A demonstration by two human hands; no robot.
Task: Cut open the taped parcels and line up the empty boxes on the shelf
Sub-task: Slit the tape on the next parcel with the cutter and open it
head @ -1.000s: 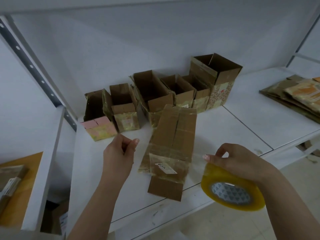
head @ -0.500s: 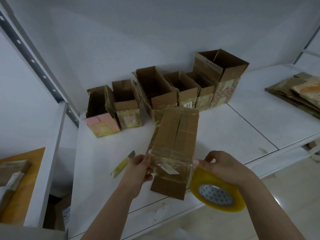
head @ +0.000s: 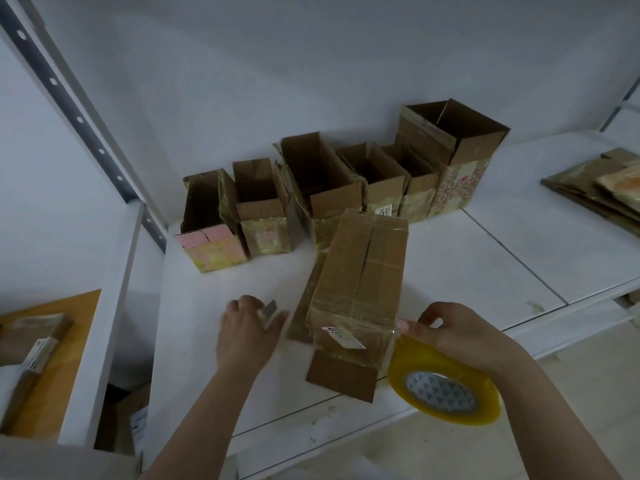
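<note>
A taped brown parcel (head: pixel 360 282) lies lengthwise on the white shelf (head: pixel 467 265), its near end hanging over the front edge. My left hand (head: pixel 247 336) rests on the shelf just left of it, closed over a utility knife (head: pixel 270 309) whose blade tip shows between fingers and thumb. My right hand (head: pixel 460 336) holds a yellow tape roll (head: pixel 446 389) at the parcel's near right corner, a fingertip touching the tape there. Several empty open boxes (head: pixel 322 181) stand in a row along the back wall, from a pink-flapped one (head: pixel 207 244) to a tall one (head: pixel 453 143).
A stack of flattened cartons (head: pixel 595 188) lies at the shelf's right end. A perforated metal upright (head: pixel 79 109) runs along the left. Lower left, another shelf holds an orange board (head: pixel 69 341) with a wrapped package (head: pixel 38 344). Floor lies below the front edge.
My left hand left the parcel's near end and moved left onto the knife on the shelf. The right hand with the tape roll stayed at the parcel's corner.
</note>
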